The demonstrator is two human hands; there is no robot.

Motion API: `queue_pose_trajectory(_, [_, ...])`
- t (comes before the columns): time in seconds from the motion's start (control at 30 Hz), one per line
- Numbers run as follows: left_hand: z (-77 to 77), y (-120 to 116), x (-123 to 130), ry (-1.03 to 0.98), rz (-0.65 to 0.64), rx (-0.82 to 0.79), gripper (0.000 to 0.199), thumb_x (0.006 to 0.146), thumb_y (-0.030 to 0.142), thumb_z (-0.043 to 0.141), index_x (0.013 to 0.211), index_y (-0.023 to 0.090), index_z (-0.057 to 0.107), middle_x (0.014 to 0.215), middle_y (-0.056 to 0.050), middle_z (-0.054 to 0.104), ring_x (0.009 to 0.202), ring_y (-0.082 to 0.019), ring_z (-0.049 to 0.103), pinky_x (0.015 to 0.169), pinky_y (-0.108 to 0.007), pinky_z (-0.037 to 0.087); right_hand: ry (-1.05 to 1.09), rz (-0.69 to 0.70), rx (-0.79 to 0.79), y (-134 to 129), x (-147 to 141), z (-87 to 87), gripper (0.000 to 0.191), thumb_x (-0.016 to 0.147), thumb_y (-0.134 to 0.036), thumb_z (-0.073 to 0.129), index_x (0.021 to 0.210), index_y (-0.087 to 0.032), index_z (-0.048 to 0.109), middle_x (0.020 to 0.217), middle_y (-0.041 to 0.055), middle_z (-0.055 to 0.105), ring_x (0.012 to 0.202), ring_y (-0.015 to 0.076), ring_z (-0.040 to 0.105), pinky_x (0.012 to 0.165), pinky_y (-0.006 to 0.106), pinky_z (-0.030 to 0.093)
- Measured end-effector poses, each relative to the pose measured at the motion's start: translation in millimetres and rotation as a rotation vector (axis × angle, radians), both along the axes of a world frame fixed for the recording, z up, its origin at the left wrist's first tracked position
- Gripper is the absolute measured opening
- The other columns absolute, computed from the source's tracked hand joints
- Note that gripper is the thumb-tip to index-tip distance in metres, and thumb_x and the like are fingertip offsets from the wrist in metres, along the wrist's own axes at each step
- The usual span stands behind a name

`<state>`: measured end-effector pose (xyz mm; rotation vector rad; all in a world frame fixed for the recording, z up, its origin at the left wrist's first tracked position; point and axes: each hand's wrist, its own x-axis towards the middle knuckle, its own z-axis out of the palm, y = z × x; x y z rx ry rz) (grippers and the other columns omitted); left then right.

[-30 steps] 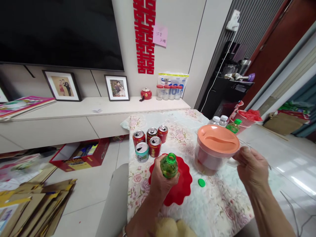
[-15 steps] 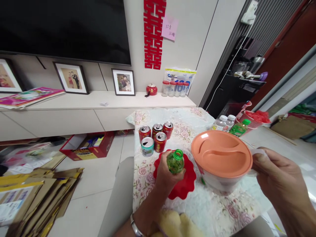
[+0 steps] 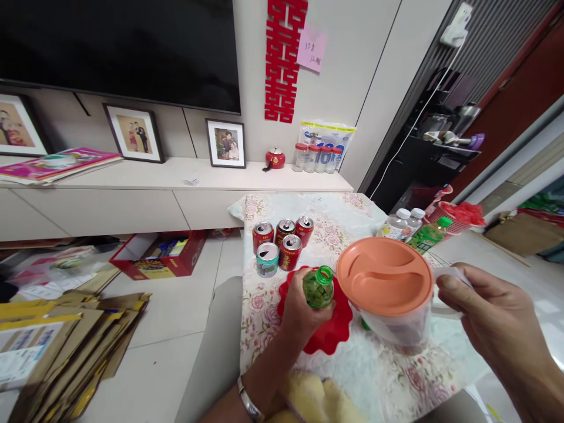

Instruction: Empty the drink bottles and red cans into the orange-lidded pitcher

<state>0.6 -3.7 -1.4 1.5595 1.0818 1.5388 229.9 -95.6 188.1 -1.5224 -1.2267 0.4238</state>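
Observation:
My left hand (image 3: 302,308) is wrapped round a green plastic bottle (image 3: 318,289) with its cap off, held over a red scalloped tray (image 3: 328,335). My right hand (image 3: 497,311) grips the handle of a clear plastic pitcher (image 3: 392,329) with an orange lid (image 3: 383,273). The pitcher is close to the bottle's right side and tilts slightly toward it. Part of a small green object, perhaps the bottle's cap, shows beside the pitcher's lower left. Whether the pitcher's base touches the table I cannot tell.
Several opened drink cans (image 3: 289,252) stand together left of the tray on the flowered tablecloth (image 3: 264,317). At the table's right edge are two white-capped bottles (image 3: 396,223), a green-capped bottle (image 3: 429,235) and a pink basket (image 3: 452,220). Flattened cardboard (image 3: 88,346) lies on the floor at left.
The pitcher has shifted a little left and tilted more toward the bottle. My left hand still holds the bottle over the tray. The whole view has swung slightly.

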Motion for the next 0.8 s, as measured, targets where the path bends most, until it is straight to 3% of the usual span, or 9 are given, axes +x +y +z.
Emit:
queue_pose_trajectory(0.2, [2.2,-1,-3,0.028,-0.028,-0.055,0.074,0.062,0.029,0.087,0.130,0.021,0.059,0.122,-0.013,0.077,0.112,-0.034,0.079,0.101,-0.050,0.066,-0.066,-0.022,-0.040,2,8,-3.7,0.053,0.080,-0.070,0.083,0.063,-0.025,0.061,0.066,0.0048,0.040,0.063,0.0188,0.036,0.053,0.034,0.029])
queue_pose_trajectory(0.5, [0.0,-1,-1,0.047,0.002,0.005,0.075,0.064,0.028,0.087,0.133,0.020,0.057,0.122,-0.015,0.076,0.111,-0.035,0.079,0.099,-0.053,0.067,-0.141,-0.017,-0.079,1,12,1.3,0.055,0.082,-0.072,0.080,0.064,-0.025,0.059,0.068,0.0048,0.038,0.065,0.0185,0.034,0.051,0.033,0.027])
queue_pose_trajectory(0.63, [-2.1,0,-1,0.061,0.009,0.033,0.076,0.063,0.030,0.088,0.132,0.020,0.057,0.120,-0.013,0.077,0.109,-0.035,0.080,0.096,-0.054,0.068,-0.239,0.018,-0.062,1,12,7.8,0.052,0.085,-0.071,0.078,0.066,-0.025,0.063,0.066,0.0051,0.041,0.062,0.0172,0.034,0.049,0.033,0.024])
queue_pose_trajectory(0.8, [-2.6,-1,-2,0.054,0.003,0.010,0.080,0.063,0.030,0.089,0.134,0.021,0.056,0.123,-0.014,0.077,0.112,-0.035,0.080,0.099,-0.053,0.067,-0.313,-0.022,-0.032,5,3,21.2,0.058,0.077,-0.075,0.082,0.059,-0.022,0.065,0.061,0.0047,0.046,0.058,0.0162,0.041,0.049,0.031,0.032])
